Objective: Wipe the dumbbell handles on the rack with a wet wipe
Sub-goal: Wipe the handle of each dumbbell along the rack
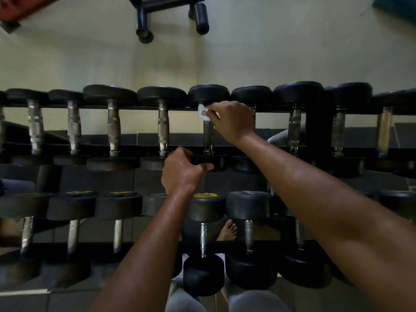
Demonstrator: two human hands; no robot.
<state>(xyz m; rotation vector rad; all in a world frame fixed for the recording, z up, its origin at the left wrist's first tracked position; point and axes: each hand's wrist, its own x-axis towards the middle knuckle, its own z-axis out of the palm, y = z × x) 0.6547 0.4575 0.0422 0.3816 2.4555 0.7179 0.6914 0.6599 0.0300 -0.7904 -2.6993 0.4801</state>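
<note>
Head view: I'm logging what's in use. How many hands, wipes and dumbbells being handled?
hands: 2, left hand, right hand
wipe: 1
dumbbell being handled: 1
total: 4

A: What lies beyond the far side?
B: A pale, smooth floor (292, 52). At the far edge stands a dark metal frame with two black cylindrical tube ends (171, 16), and in the far left corner a red padded piece (20, 7), blurred.
A: And close in?
B: A bare foot (228, 230) on dark square floor tiles (360, 136), and light grey trouser legs (186, 300) at the near edge.
</note>
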